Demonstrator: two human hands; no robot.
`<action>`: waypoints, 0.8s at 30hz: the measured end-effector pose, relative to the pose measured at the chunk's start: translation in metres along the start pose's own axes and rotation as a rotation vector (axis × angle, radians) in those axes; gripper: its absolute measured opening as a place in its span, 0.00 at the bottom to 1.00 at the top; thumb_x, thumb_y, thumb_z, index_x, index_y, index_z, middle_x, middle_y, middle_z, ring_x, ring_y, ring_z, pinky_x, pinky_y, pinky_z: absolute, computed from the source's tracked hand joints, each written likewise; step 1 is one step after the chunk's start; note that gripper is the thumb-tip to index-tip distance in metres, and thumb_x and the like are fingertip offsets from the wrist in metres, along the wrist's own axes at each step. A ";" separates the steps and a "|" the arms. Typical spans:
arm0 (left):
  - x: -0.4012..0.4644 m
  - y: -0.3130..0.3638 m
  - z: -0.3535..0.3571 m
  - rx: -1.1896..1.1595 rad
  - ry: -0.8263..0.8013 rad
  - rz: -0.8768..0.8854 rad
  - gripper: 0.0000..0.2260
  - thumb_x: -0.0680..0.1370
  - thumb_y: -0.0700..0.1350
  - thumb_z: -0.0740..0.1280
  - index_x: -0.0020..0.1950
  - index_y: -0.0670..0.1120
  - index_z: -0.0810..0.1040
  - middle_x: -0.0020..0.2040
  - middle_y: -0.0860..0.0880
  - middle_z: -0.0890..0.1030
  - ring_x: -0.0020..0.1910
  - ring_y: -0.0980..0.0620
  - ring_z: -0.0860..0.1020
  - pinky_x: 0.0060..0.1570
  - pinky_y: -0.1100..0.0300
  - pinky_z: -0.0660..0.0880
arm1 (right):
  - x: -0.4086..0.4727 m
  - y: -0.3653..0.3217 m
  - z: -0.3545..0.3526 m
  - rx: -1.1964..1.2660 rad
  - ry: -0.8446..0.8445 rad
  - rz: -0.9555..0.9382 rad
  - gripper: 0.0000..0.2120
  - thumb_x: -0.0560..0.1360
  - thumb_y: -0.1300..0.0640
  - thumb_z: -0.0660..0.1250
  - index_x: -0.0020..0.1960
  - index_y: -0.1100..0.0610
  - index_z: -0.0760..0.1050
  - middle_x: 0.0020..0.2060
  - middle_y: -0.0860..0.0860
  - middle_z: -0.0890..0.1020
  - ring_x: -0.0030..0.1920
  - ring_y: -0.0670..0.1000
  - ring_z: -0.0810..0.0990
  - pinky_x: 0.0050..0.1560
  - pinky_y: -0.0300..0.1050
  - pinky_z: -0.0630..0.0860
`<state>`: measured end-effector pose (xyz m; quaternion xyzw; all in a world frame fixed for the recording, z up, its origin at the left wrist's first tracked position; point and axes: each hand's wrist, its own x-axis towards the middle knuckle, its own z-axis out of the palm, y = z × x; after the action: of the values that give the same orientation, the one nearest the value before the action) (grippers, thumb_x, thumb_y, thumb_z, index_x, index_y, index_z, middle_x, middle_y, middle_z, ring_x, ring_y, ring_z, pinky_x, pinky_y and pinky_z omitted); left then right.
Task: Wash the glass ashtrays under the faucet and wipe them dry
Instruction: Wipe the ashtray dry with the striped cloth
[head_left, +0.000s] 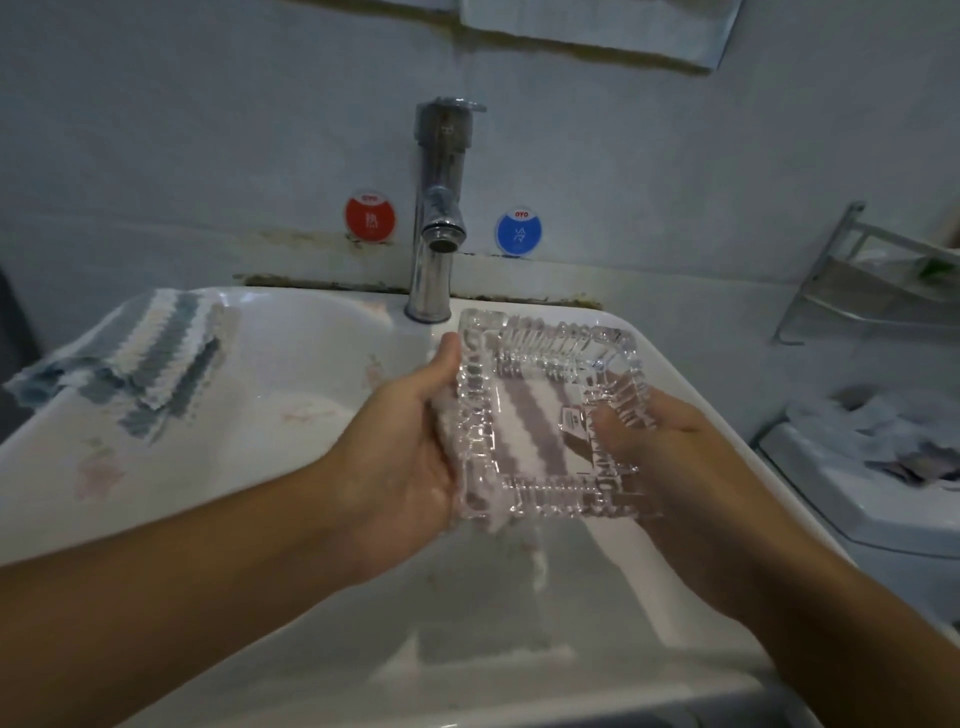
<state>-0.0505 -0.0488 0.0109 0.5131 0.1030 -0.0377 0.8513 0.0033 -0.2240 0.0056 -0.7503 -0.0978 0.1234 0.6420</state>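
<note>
A square cut-glass ashtray (545, 415) is held over the white sink (291, 353), right of the chrome faucet (439, 218). My left hand (410, 441) grips its left edge together with a pale cloth (524, 540) that lies under the glass and hangs below it. My right hand (670, 447) holds the right edge, thumb inside the rim. A small label shows through the glass near the thumb. No water runs from the spout.
A striped towel (156, 358) drapes over the sink's left rim. Red (370, 215) and blue (518, 232) round stickers flank the faucet on the wall. A metal rack (872, 275) stands at right, above a white unit (883, 488) holding crumpled items.
</note>
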 end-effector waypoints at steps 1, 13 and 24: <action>-0.001 0.000 0.001 -0.009 -0.026 -0.010 0.27 0.80 0.64 0.56 0.65 0.47 0.80 0.57 0.42 0.84 0.56 0.41 0.83 0.55 0.45 0.78 | 0.000 0.000 0.002 0.000 -0.005 -0.003 0.13 0.84 0.59 0.59 0.58 0.51 0.82 0.53 0.48 0.86 0.59 0.55 0.82 0.66 0.61 0.72; 0.000 -0.008 -0.004 0.168 0.058 -0.048 0.33 0.71 0.70 0.61 0.59 0.44 0.82 0.54 0.41 0.85 0.52 0.46 0.85 0.54 0.48 0.81 | 0.002 -0.005 -0.003 0.015 0.042 0.052 0.13 0.83 0.64 0.60 0.50 0.57 0.82 0.47 0.56 0.87 0.54 0.61 0.84 0.60 0.58 0.77; -0.007 -0.006 0.004 0.099 -0.083 -0.154 0.37 0.75 0.74 0.48 0.49 0.50 0.88 0.49 0.44 0.87 0.48 0.45 0.86 0.53 0.49 0.80 | 0.002 -0.009 0.007 0.050 -0.016 0.035 0.13 0.84 0.62 0.59 0.55 0.54 0.82 0.48 0.51 0.88 0.53 0.56 0.85 0.62 0.58 0.76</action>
<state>-0.0573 -0.0553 0.0092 0.5429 0.1049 -0.1291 0.8231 0.0027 -0.2157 0.0134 -0.7347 -0.0866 0.1430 0.6574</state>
